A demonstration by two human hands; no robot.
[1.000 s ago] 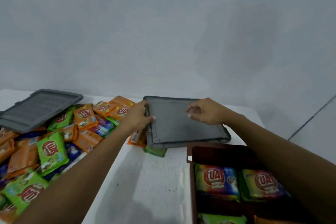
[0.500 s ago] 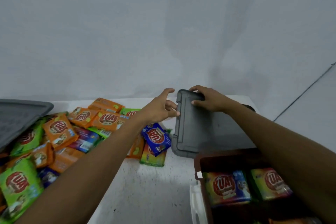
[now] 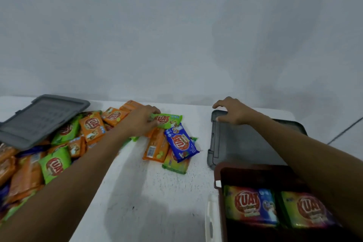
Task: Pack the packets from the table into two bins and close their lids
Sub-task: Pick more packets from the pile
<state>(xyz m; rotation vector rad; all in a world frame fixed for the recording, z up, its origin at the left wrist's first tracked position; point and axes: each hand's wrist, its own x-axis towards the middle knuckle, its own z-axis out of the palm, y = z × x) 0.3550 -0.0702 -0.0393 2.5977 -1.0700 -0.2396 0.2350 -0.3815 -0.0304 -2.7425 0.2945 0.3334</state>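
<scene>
My left hand (image 3: 141, 122) reaches into the heap of packets (image 3: 64, 143) and pinches the left end of a green packet (image 3: 168, 120). Just in front lie a blue packet (image 3: 181, 144) and an orange packet (image 3: 155, 147). My right hand (image 3: 232, 112) hovers arched over the far left corner of a grey lid (image 3: 245, 143), fingertips touching it; the lid lies flat on the table. In front of that lid stands an open brown bin (image 3: 217, 175) with two packets (image 3: 250, 205) showing inside. My right forearm hides part of the bin.
A second grey lid (image 3: 39, 118) lies tilted on top of the packet heap at the far left. The white table (image 3: 145, 198) ends at a plain wall behind. A white part (image 3: 211, 220) sits against the bin's left side.
The grey lid has been slid right and now lies flat behind the bin. My left hand has left the lid and moved left onto the green packet; my right hand's grip on the lid has loosened.
</scene>
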